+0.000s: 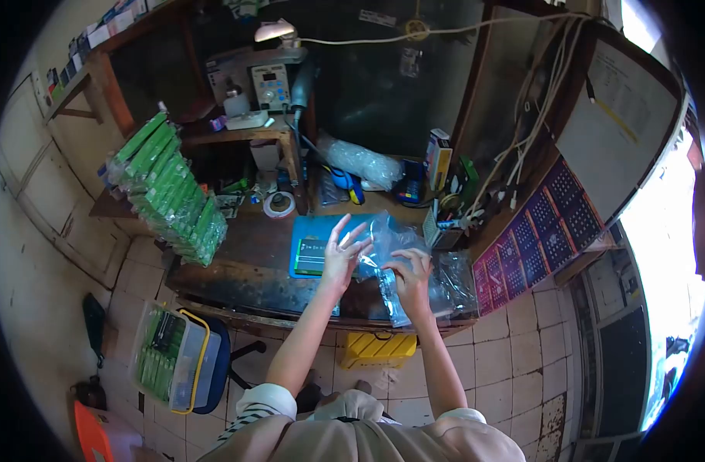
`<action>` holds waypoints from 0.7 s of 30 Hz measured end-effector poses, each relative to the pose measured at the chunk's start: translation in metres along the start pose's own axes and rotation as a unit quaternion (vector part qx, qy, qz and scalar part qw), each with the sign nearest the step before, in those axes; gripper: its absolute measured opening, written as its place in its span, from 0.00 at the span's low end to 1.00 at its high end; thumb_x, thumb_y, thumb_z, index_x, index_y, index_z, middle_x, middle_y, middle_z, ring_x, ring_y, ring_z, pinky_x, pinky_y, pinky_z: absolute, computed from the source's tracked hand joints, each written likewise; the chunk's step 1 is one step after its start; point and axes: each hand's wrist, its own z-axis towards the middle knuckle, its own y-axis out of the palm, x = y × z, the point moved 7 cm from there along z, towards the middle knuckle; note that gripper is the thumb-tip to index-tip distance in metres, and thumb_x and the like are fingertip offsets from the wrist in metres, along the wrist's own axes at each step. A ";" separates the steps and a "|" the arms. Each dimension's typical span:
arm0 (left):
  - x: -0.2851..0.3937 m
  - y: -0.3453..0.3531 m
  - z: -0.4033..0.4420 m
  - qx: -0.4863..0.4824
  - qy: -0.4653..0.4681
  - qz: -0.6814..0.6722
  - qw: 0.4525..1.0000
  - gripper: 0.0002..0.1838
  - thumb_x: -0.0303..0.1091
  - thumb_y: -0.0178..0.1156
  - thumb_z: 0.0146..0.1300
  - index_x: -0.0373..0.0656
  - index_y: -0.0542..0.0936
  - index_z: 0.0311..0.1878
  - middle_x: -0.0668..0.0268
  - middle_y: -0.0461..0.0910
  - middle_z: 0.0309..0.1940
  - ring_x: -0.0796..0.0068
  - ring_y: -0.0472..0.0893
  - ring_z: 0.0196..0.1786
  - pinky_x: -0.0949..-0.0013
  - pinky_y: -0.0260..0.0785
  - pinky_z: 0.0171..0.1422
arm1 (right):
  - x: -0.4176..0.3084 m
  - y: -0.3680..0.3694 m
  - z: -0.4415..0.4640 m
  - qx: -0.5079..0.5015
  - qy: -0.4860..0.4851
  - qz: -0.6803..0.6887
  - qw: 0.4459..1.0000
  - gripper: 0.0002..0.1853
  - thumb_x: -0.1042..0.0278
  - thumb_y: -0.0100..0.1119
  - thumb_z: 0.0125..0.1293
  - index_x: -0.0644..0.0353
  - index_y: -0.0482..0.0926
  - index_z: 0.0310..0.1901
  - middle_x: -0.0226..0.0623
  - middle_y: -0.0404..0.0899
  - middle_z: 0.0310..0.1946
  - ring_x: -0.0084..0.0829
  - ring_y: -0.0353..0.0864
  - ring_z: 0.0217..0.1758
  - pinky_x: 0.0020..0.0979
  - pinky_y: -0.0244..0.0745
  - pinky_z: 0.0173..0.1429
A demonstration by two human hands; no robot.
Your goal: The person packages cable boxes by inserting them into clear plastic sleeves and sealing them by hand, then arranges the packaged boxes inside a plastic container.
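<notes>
My right hand (412, 279) pinches a clear plastic bag (380, 245) between thumb and fingers, above the workbench. Part of the bag hangs down past the hand toward the bench's front edge. My left hand (342, 260) is at the bag's left side with its fingers spread, seemingly not gripping it. Beneath the left hand lies a blue mat (302, 229), and on it a green circuit board (310, 256), partly covered by that hand. More clear plastic bags (454, 279) lie on the bench to the right of my right hand.
A tall stack of green boards in plastic (171, 189) stands at the bench's left. Behind are a tape roll (279, 205), a bubble-wrap roll (360, 162) and a soldering station (271, 87). A tub of boards (167, 350) and a yellow crate (378, 350) are below.
</notes>
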 end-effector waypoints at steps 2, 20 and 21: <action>0.023 -0.017 -0.004 0.027 0.054 0.038 0.997 0.25 0.17 0.50 0.58 0.39 0.64 0.60 0.57 0.64 0.59 0.60 0.73 0.55 0.65 0.70 0.55 | -0.001 0.011 0.002 0.021 0.035 0.004 0.999 0.12 0.80 0.59 0.46 0.49 0.81 0.31 0.30 0.72 0.43 0.36 0.65 0.51 0.36 0.57 0.56; 0.153 -0.184 0.003 0.110 0.141 0.655 0.734 0.18 0.40 0.60 0.55 0.51 0.72 0.49 0.55 0.71 0.28 0.56 0.75 0.31 0.57 0.66 0.34 | -0.079 0.163 0.034 -0.032 -0.033 -0.090 0.995 0.12 0.80 0.59 0.42 0.51 0.78 0.31 0.32 0.71 0.46 0.41 0.64 0.52 0.42 0.58 0.56; 0.153 -0.183 0.010 0.086 0.128 0.668 0.728 0.16 0.39 0.60 0.55 0.50 0.73 0.47 0.56 0.71 0.29 0.56 0.75 0.32 0.58 0.67 0.35 | -0.084 0.165 0.036 -0.028 -0.047 -0.096 0.994 0.12 0.80 0.59 0.42 0.51 0.78 0.31 0.32 0.71 0.46 0.41 0.64 0.52 0.42 0.59 0.56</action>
